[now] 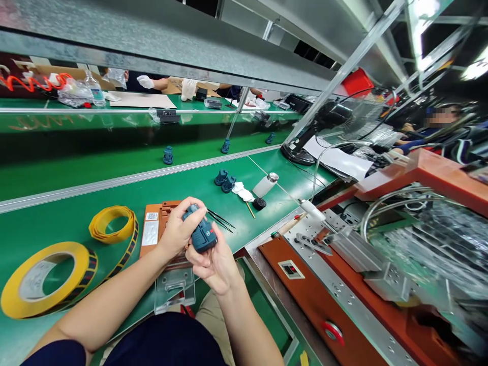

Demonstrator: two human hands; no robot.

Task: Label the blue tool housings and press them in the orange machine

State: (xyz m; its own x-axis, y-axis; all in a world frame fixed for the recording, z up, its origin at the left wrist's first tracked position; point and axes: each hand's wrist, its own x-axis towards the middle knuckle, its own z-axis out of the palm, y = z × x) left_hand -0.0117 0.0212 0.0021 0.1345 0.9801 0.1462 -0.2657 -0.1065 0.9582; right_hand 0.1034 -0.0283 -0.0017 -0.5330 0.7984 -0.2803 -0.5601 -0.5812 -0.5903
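Both my hands hold a dark blue plastic tool housing [204, 237] with a small red mark on its face. My left hand [178, 226] grips it from the upper left, thumb and fingers around its top. From below and right, my right hand [216, 264] supports it with curled fingers. Under the hands lies an orange fixture block [149, 230] with white labels, partly covered. A clear plastic jig [173, 292] sits at the table's front edge. Black tweezers [223, 220] lie just right of the housing.
Yellow label rolls [23, 300] lie left. Two blue parts [227, 184], white cloth [243, 192], a dispenser bottle [264, 186] and a black cap [260, 204] stand ahead. More blue parts [168, 155] sit on the green belt [95, 168]. An orange machine [297, 284] borders the right.
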